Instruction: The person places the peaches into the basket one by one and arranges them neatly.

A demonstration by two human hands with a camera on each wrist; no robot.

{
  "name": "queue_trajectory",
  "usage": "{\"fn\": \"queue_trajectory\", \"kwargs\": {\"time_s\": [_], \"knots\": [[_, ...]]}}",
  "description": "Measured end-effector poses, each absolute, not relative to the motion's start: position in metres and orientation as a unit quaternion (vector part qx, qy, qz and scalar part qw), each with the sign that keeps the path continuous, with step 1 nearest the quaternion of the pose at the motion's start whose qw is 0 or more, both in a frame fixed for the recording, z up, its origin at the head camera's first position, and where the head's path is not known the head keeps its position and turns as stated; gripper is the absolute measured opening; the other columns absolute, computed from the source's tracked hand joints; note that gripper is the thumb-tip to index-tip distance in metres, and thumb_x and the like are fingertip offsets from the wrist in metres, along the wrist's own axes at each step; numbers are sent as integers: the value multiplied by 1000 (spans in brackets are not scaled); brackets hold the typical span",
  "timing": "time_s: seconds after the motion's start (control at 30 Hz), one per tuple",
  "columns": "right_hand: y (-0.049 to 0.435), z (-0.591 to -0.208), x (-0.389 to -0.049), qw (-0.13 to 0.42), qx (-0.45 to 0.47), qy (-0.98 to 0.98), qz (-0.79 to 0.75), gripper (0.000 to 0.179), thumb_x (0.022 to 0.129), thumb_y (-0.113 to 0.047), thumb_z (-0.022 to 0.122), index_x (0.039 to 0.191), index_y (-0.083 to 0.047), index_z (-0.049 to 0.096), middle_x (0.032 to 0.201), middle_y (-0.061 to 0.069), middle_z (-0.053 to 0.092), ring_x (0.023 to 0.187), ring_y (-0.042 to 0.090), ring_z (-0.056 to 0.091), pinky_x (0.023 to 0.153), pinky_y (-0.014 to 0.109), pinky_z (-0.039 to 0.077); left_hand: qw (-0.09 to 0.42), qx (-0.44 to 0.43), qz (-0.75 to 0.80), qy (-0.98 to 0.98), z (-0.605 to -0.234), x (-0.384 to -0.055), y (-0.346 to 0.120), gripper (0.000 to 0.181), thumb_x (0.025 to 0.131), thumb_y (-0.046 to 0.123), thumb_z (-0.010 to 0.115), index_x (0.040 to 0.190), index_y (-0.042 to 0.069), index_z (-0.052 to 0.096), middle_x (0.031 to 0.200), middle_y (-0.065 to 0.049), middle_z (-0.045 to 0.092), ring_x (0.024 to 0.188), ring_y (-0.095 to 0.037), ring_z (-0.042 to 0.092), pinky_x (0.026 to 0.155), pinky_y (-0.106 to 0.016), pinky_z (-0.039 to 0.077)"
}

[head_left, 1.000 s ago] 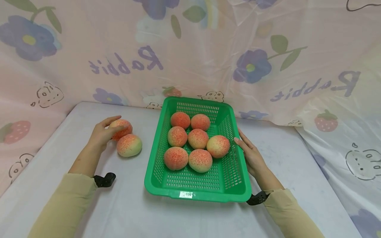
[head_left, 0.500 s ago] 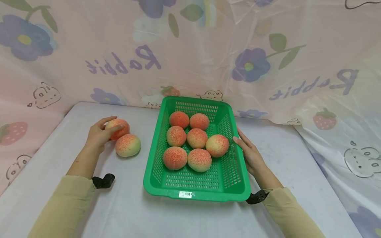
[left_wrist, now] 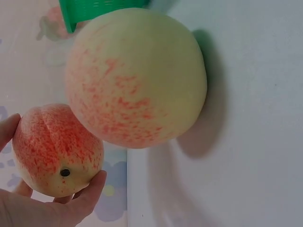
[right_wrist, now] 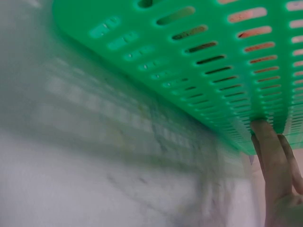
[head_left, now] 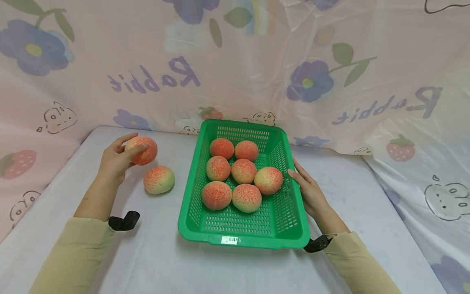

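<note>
In the head view my left hand (head_left: 116, 160) grips a red-and-yellow peach (head_left: 144, 150) between thumb and fingers, raised over the table's left part. The left wrist view shows that peach (left_wrist: 57, 151) with a small dark hole on its surface. Close in front of it a paler peach (head_left: 159, 180) lies on the table. Several peaches (head_left: 244, 171) rest in a green plastic basket (head_left: 242, 241). My right hand (head_left: 312, 194) holds the basket's right side, thumb at the rim. In the right wrist view its fingers (right_wrist: 270, 156) lie against the slotted outer wall.
A white cloth covers the table (head_left: 154, 257). Behind it hangs a pink printed curtain (head_left: 235, 73) that also closes off both sides. The basket stands mid-table, its far end near the curtain. A black strap (head_left: 125, 221) juts from the left wrist.
My left hand has lifted the red-and-yellow peach up and left, away from the paler peach. The right hand and basket stay in place.
</note>
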State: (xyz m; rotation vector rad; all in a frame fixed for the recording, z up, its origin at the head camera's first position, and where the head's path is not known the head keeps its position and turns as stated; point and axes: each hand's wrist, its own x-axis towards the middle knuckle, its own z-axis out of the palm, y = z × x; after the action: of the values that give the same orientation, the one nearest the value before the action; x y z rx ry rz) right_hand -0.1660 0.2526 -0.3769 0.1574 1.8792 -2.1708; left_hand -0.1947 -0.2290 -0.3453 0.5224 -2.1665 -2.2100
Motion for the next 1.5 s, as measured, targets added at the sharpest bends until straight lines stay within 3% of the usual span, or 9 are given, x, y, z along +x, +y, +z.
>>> {"fn": "queue_trajectory", "kwargs": {"time_s": [0.43, 0.73, 0.97, 1.23, 1.5], "knots": [[252, -375, -165, 136, 51, 647, -749, 66, 99, -31, 53, 153, -36, 15, 158, 12, 19, 91, 8, 67, 74, 27, 57, -7, 152, -729, -667, -336, -187, -221, 73, 79, 28, 80, 143, 24, 46, 109, 5, 43, 96, -6, 48, 68, -11, 51], [253, -375, -165, 135, 57, 646, -750, 64, 99, -31, 54, 152, -40, 20, 160, 10, 15, 90, 8, 67, 74, 27, 57, -2, 80, -732, -677, -325, -180, -208, 54, 82, 23, 77, 131, 22, 54, 110, 4, 49, 93, -7, 53, 70, -14, 51], [253, -376, -165, 133, 54, 643, -752, 64, 98, -31, 55, 152, -39, 20, 159, 10, 17, 91, 8, 67, 75, 28, 57, -26, 31, -708, -705, -314, -172, -191, 49, 86, 23, 74, 131, 22, 54, 114, 3, 50, 91, -5, 58, 74, -15, 52], [253, -376, -165, 133, 51, 644, -752, 63, 99, -31, 54, 151, -41, 21, 159, 10, 17, 91, 9, 67, 76, 29, 58, -60, -12, -635, -770, -297, -167, -174, 60, 89, 32, 69, 143, 26, 45, 121, 4, 50, 102, -9, 54, 80, -20, 49], [254, -378, -166, 133, 46, 650, -746, 62, 99, -33, 54, 151, -42, 21, 159, 11, 18, 92, 10, 67, 76, 30, 58, -84, -28, -620, -779, -283, -157, -156, 55, 87, 37, 71, 137, 28, 51, 130, -1, 48, 111, -18, 49, 84, -28, 49]]}}
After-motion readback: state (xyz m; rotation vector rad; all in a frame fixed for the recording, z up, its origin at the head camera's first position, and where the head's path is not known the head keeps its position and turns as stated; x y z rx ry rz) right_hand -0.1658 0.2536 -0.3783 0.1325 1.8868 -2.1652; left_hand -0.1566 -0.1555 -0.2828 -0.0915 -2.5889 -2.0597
